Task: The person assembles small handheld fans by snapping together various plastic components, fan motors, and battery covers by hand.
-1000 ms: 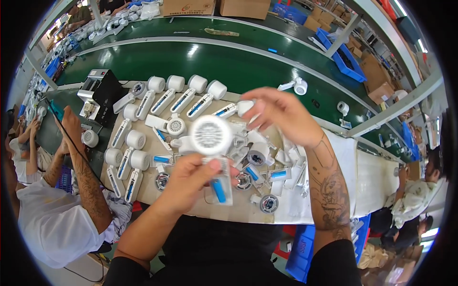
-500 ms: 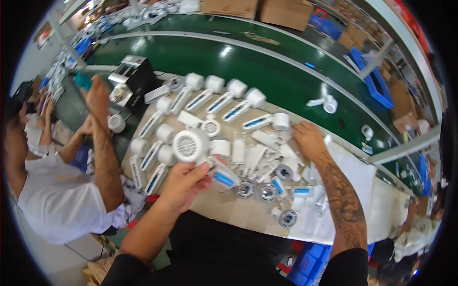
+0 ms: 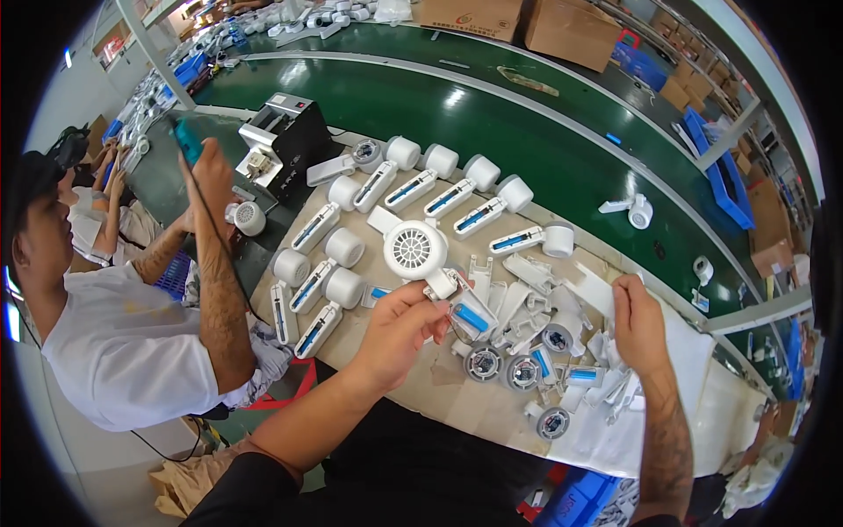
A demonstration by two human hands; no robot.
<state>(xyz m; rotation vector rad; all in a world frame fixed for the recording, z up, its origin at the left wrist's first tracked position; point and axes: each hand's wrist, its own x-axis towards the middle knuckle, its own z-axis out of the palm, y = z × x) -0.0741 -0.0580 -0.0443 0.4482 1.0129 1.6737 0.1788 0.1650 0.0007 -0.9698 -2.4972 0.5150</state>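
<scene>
My left hand (image 3: 397,338) is closed round the neck of a white handheld fan (image 3: 414,249). Its round grille faces up, and its handle lies uncovered, showing a blue battery cell (image 3: 471,317). My right hand (image 3: 639,327), off to the right, pinches the end of a flat white plastic strip (image 3: 592,290) that looks like a handle cover. Between the hands lies a loose heap of white plastic handle parts (image 3: 524,303). Several round fan heads (image 3: 482,361) with their inner sides showing sit at the near edge of the heap.
Fans with open handles (image 3: 457,198) stand in rows along the table's far and left sides. A black-and-silver machine (image 3: 283,145) is at the far left. Beside it a co-worker (image 3: 140,316) holds a teal tool (image 3: 187,139). Beyond runs a green conveyor (image 3: 386,104) with a loose fan (image 3: 639,211).
My right hand has left the heap's far edge, moving right and nearer with the white strip. The fan in my left hand has shifted slightly right and away. The view has turned left.
</scene>
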